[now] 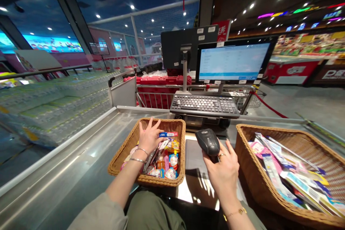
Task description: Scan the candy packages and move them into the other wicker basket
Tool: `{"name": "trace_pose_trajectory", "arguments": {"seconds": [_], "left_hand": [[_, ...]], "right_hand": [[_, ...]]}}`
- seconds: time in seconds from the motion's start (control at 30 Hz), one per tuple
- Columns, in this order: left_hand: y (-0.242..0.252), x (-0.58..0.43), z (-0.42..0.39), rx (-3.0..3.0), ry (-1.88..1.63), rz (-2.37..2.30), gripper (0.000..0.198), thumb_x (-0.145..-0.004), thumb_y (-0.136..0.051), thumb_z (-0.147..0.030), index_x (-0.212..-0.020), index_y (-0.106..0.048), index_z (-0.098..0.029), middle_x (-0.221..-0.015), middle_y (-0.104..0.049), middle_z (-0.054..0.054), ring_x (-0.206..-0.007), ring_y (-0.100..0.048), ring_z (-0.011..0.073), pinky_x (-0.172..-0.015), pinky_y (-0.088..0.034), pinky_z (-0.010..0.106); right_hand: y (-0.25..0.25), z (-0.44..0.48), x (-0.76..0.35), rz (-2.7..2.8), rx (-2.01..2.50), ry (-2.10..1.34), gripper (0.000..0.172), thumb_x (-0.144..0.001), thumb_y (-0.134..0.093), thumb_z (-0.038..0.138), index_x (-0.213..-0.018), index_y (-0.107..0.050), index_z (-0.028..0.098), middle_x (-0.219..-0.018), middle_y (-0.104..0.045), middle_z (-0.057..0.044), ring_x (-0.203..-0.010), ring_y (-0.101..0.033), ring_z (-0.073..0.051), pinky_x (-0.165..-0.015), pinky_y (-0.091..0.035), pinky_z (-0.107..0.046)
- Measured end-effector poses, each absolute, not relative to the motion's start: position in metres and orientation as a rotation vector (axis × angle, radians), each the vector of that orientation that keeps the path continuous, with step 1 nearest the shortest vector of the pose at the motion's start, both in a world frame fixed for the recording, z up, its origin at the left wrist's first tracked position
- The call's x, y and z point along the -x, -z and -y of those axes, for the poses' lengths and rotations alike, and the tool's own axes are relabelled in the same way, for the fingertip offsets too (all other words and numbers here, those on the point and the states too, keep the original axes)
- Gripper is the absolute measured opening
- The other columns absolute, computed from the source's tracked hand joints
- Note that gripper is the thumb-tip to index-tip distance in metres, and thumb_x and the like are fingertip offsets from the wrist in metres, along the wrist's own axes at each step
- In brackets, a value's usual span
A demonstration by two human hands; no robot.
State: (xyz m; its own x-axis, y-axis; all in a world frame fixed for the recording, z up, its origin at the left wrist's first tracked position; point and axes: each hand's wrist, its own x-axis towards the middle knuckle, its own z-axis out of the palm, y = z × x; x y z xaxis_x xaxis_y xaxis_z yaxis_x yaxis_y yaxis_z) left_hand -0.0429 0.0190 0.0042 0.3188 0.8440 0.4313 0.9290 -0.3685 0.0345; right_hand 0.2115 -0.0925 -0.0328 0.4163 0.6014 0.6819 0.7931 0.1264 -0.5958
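My left hand (150,136) reaches over the left wicker basket (118,163), its fingers spread above the packets inside. Close to those fingers lies a blue and red box (168,134). Lower in the same basket are round wrapped sweets (173,160), a small orange bottle (160,162) and other colourful packets, partly hidden by my hand and forearm. My right hand (222,167) is wrapped round a black barcode scanner (207,142), held above the counter between the two baskets. The scanner's head points forward and to the left.
A larger wicker basket (249,158) with several long packets stands at the right. Ahead are a keyboard (203,104), a lit monitor (233,61) and a second screen's dark back (178,50). The metal counter (88,158) has a raised left edge. Behind it stands a shopping trolley (155,99).
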Motion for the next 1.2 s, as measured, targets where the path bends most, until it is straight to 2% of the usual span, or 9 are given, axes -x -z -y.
{"name": "trace_pose_trajectory", "arguments": {"seconds": [0.2,0.63,1.2], "left_hand": [[-0.010,0.027,-0.003,2.222,0.718,1.692,0.016,-0.083,-0.069,-0.033,-0.097,-0.075,-0.033,-0.144,-0.053,0.000,-0.146,-0.027,0.0345,-0.112,-0.002,0.076],[-0.013,-0.017,0.009,2.177,0.930,1.735,0.024,-0.076,-0.076,-0.037,-0.101,-0.074,-0.037,-0.145,-0.052,-0.002,-0.147,-0.023,0.0352,-0.112,-0.001,0.076],[-0.011,-0.062,0.012,2.177,1.028,1.693,0.027,-0.080,-0.072,-0.039,-0.106,-0.072,-0.039,-0.146,-0.051,-0.002,-0.148,-0.020,0.0352,-0.113,0.004,0.074]], "right_hand": [[0.033,0.095,-0.216,1.287,1.543,0.241,0.026,-0.082,-0.060,0.041,-0.093,-0.069,0.019,-0.120,-0.069,-0.010,-0.131,-0.045,-0.035,-0.100,-0.037,-0.053],[0.029,0.103,-0.226,1.315,1.527,0.223,0.023,-0.082,-0.061,0.038,-0.093,-0.069,0.019,-0.125,-0.067,-0.008,-0.134,-0.042,-0.036,-0.102,-0.037,-0.056],[0.024,0.112,-0.243,1.322,1.535,0.254,0.023,-0.082,-0.059,0.035,-0.094,-0.070,0.019,-0.124,-0.066,-0.010,-0.135,-0.041,-0.036,-0.103,-0.032,-0.057]]}}
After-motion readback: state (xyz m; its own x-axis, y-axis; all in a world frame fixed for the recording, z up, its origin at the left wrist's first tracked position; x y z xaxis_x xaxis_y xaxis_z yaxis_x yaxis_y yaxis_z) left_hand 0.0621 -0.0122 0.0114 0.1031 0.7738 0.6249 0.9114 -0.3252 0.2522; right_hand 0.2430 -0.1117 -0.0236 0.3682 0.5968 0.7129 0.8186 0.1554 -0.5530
